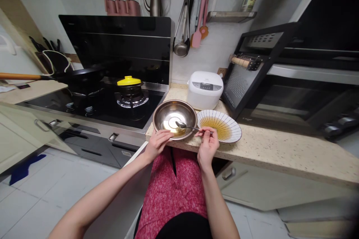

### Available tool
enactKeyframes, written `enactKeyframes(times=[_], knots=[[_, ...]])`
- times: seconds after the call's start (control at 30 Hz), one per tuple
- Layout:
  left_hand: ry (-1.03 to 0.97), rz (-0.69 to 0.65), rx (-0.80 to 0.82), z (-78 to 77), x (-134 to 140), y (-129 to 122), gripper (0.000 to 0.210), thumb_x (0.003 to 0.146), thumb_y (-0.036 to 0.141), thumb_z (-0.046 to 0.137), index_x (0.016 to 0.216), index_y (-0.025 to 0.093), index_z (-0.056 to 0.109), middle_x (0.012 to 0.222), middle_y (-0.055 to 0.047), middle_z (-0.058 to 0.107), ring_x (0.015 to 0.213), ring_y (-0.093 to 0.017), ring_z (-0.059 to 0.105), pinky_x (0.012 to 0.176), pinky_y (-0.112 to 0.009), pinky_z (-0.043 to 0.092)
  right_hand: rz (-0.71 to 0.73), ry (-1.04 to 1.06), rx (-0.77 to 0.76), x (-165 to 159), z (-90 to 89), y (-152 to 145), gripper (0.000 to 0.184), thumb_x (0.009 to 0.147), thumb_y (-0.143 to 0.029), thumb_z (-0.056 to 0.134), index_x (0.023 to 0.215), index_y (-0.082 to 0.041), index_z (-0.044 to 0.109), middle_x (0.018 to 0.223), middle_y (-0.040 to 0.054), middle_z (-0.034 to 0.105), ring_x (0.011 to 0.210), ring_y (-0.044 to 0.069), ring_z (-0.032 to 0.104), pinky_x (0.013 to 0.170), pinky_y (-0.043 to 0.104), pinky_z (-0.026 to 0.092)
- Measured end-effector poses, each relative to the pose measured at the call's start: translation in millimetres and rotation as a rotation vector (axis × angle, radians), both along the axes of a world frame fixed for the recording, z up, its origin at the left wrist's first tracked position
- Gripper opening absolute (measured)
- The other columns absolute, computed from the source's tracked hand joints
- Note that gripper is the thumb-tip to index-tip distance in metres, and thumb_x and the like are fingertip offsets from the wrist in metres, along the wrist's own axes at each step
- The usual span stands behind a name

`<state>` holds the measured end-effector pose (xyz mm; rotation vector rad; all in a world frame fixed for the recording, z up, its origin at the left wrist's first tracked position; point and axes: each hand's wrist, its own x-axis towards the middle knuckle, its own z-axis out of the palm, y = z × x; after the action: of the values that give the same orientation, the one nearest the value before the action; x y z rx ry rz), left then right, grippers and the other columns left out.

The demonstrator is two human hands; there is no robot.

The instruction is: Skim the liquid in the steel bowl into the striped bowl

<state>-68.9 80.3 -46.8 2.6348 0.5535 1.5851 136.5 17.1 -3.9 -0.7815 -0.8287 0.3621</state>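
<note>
A steel mixing bowl (159,114) with a little yellowish liquid in its bottom sits at the counter's front edge. My left hand (159,142) grips the bowl's near left rim. Between the fingers of my right hand (208,142) is the handle of a metal spoon (181,124). The spoon reaches over the bowl's right rim, and its head is inside the bowl; I cannot tell whether it touches the liquid. Just right of the bowl is a white plate (235,130) with dark radiating lines and a brownish-yellow liquid on it. My right hand is in front of the plate's left edge.
Behind the bowl and plate stands a white rice cooker (206,93). A black gas hob (112,114) lies to the left, bearing a small pot with a yellow lid (129,81) and a wok (81,76). An oven (294,101) is at the right. Utensils (198,37) hang above.
</note>
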Motion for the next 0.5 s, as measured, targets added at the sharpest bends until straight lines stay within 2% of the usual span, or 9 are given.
enactKeyframes(times=[0.3,0.5], knots=[[-0.002,-0.017,-0.021,1.6,0,-1,0.031,0.103,0.017,0.058,0.131,0.023,0.069,0.113,-0.01,0.079,0.113,-0.024,0.07,0.098,-0.042,0.056,-0.172,0.01,0.052,22,26.3,-2,0.025,0.097,-0.045,0.061,0.091,-0.021,0.058,0.085,-0.0003,0.063,0.066,0.011,0.06,0.068,0.027,0.051],[-0.008,-0.029,-0.032,3.4,0,-2,0.03,0.103,0.017,0.057,0.13,0.023,0.069,0.113,-0.01,0.078,0.114,-0.024,0.07,0.103,-0.046,0.055,-0.263,0.023,0.101,36,32.5,-5,0.023,0.097,-0.043,0.061,0.091,-0.021,0.059,0.083,-0.0011,0.062,0.064,0.01,0.059,0.067,0.028,0.051]])
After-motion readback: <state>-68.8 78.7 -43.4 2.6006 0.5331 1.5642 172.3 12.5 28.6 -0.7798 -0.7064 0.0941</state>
